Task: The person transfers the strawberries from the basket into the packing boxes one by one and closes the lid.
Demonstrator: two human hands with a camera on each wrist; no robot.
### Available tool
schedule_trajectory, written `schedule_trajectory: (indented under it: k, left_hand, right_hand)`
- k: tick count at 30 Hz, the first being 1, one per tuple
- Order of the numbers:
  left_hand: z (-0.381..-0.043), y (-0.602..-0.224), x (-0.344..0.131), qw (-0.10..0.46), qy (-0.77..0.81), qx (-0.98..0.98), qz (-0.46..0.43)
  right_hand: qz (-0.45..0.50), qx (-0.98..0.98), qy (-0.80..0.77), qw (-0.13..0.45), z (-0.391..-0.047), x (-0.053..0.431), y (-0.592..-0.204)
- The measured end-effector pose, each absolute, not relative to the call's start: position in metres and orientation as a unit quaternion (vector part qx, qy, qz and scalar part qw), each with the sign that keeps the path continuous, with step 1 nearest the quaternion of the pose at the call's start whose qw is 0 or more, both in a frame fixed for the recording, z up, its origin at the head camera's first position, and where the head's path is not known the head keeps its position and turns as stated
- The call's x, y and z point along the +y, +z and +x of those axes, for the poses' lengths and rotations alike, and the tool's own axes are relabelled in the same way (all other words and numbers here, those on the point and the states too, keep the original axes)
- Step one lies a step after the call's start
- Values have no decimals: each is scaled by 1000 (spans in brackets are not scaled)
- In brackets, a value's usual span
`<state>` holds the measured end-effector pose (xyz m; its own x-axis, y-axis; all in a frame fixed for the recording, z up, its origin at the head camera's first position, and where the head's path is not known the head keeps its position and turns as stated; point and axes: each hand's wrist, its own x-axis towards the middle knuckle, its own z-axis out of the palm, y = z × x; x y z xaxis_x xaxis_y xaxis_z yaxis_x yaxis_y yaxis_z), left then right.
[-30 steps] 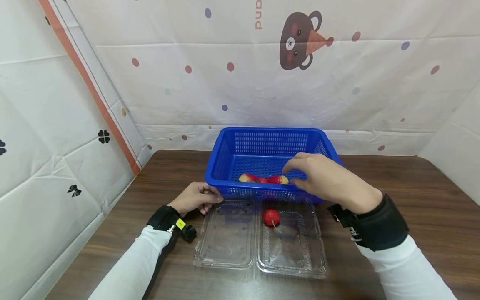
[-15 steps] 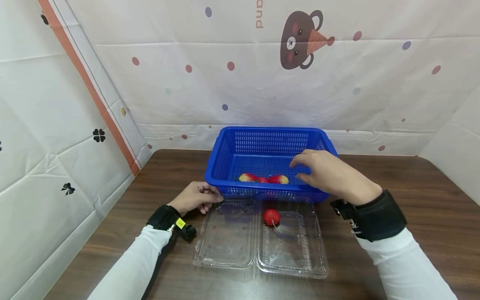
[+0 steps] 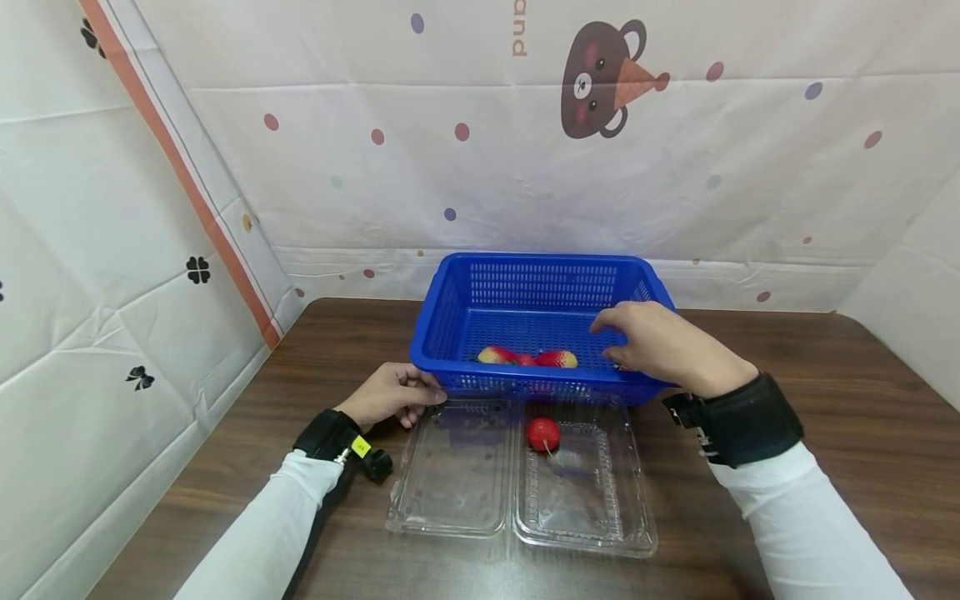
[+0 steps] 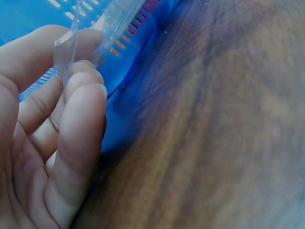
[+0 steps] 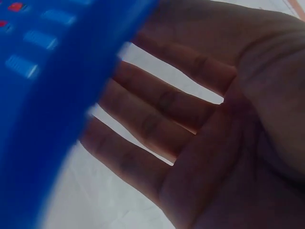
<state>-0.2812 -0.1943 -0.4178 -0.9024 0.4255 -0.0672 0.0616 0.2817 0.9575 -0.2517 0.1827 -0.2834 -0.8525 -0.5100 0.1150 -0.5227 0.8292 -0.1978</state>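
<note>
Table [image 3: 840, 392] with blue basket [image 3: 543, 283] behind clear clamshell [image 3: 465, 475]

I see the clamshell spread flat, its corner pinched by the left hand [image 3: 392, 397]. The right hand [image 3: 660, 346] hangs over the basket, grip loose, thumb and forefinger apart. Strawberries [image 3: 557, 358] lie inside; one cherry [image 3: 543, 435] rests in the clamshell's right half.

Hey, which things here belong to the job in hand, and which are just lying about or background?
Likely part of the job:
blue plastic basket
strawberries in it
clear clamshell container, pinched by the left hand
red cherry in the container
right hand, at the basket

Likely just surroundings:
wooden tabletop
bear-print backdrop
black wrist straps, worn
</note>
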Motion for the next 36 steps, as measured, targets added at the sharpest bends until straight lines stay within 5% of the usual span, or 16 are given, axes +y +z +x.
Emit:
schedule_trajectory:
  k: [36]
  left_hand:
    - [-281, -417, -194, 163, 585, 779, 155]
  right_hand:
    - [185, -974, 129, -14, -271, 191, -304]
